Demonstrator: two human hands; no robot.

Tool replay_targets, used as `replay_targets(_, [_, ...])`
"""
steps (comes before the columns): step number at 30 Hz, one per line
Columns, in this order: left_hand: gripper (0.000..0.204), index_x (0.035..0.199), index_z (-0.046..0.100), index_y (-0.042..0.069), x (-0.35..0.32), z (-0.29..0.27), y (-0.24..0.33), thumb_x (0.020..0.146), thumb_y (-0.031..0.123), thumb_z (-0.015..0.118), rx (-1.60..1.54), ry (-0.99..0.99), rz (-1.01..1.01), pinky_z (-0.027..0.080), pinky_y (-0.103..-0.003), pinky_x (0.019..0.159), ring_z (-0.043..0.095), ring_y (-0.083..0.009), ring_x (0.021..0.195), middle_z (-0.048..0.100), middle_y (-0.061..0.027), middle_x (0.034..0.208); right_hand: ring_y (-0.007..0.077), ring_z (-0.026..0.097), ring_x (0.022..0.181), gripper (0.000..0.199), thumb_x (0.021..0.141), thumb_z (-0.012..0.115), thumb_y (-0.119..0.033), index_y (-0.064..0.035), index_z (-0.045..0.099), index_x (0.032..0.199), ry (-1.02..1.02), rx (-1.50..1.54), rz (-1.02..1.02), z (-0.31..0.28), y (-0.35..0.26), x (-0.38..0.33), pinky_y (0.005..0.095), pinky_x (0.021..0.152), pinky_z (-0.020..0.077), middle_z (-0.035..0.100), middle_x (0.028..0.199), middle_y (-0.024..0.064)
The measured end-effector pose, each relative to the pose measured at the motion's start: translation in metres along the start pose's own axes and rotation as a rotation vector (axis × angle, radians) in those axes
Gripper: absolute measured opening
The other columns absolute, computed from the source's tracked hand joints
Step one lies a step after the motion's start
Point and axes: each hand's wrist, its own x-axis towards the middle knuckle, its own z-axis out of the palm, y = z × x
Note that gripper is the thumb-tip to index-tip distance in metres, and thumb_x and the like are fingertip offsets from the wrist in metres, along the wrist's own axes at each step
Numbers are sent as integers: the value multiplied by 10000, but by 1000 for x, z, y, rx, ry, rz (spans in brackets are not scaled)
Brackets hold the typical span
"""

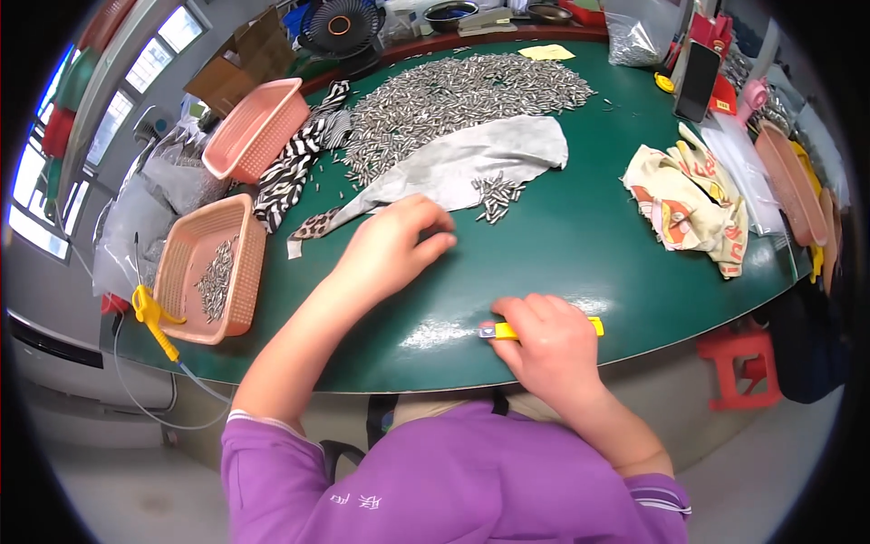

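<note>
My left hand [396,241] is over the table beside the near edge of a grey-white cloth [471,154]. Its fingers are bent, thumb and forefinger apart, with nothing seen between them. A small pile of short metal pins [497,196] lies just ahead of it, at the cloth's near edge. Close to the table's front edge, my right hand [553,344] is closed round a slim yellow tool [504,331] with a grey end pointing left. Its kind is not clear, since the palm hides its middle. Beyond the cloth spreads a large heap of similar pins [453,95].
To the left are a pink basket [249,272] with some pins inside, another pink basket [294,100] and a yellow air gun [156,319]. A patterned cloth [689,204] and a phone [697,82] lie right on the green table [381,344]. A fan [341,32] stands behind.
</note>
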Motion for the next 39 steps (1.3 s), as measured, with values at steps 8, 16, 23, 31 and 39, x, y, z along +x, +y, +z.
replay_targets(8, [113, 856, 676, 30, 51, 32, 4, 812, 132, 695, 179, -4, -77, 517, -381, 786, 651, -280, 881, 643, -118, 918, 210, 590, 708, 218, 749, 737, -217, -123, 609, 899, 6, -1, -34, 1, 2, 0, 352, 620, 477, 531, 731, 24])
replay_targets(16, [86, 985, 574, 3, -11, 1, 23, 928, 66, 588, -325, 94, -113, 507, -288, 665, 619, -130, 722, 617, -67, 828, 248, 584, 694, 221, 702, 745, -161, -139, 661, 906, 32, 8, 8, 2, -1, 4, 388, 614, 470, 556, 739, 40])
replay_targets(23, [213, 1130, 589, -12, -106, 18, 28, 925, 16, 642, -1140, 207, -326, 545, -251, 768, 671, -135, 892, 663, -77, 986, 258, 561, 667, 228, 696, 743, -106, -113, 665, 910, 27, 6, -5, 0, -9, 6, 389, 596, 454, 548, 728, 52])
replay_targets(31, [138, 1086, 603, 0, -132, 51, 30, 955, 44, 609, -1395, 129, -266, 530, -239, 778, 660, -109, 901, 668, -61, 957, 292, 580, 788, 341, 768, 741, -189, -82, 657, 1081, 6, 164, 14, -13, -21, 5, 390, 684, 467, 593, 865, 95])
replay_targets(39, [138, 1042, 604, -24, -130, 50, 25, 918, -84, 587, -1236, 303, -120, 537, -280, 830, 643, -157, 913, 628, -101, 1021, 242, 616, 755, 400, 770, 696, -37, -136, 683, 1158, -101, 357, -125, -9, -35, 13, 355, 652, 495, 637, 893, 54])
